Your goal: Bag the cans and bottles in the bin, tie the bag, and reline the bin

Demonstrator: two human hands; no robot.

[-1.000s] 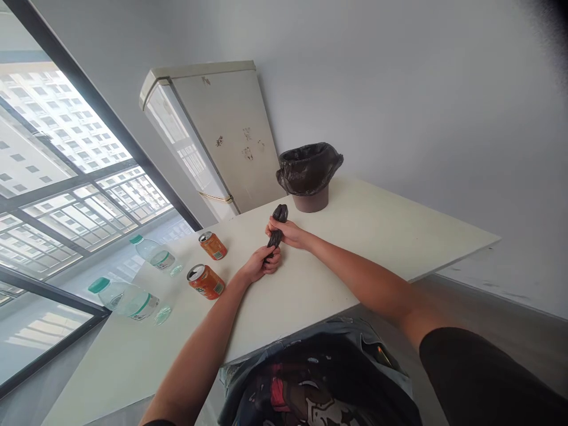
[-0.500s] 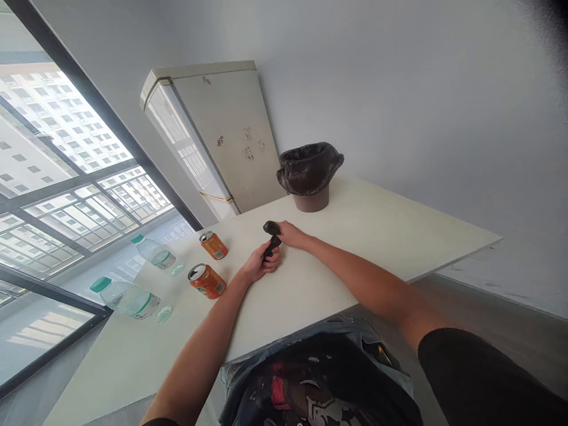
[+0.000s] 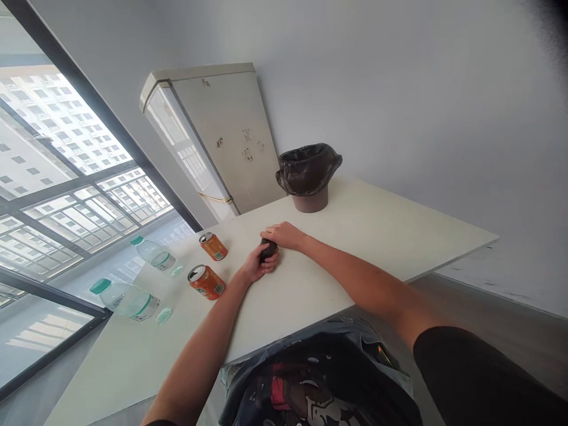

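My left hand (image 3: 258,260) is wrapped round a small dark bundle (image 3: 268,251), which looks like a folded black plastic bag, just above the white table (image 3: 381,236). From the far side my right hand (image 3: 284,234) reaches over the top of the bundle, its fingers curled down onto it and against my left hand. Most of the bundle is hidden by my fingers. Left of my hands stand two orange drink cans, a nearer can (image 3: 206,282) and a farther can (image 3: 213,246), both with opened tops.
Two clear bottles with green caps, a nearer bottle (image 3: 128,300) and a farther bottle (image 3: 153,253), lie on the table's left part. A brown bin (image 3: 311,203) lined with a black bag (image 3: 306,171) stands at the back. Behind are a fridge (image 3: 222,130) and a window.
My right hand has moved slightly left and folded the loose black end down into my left hand's grip. The bundle looks more compact now. Cans, bottles and bin have stayed put.
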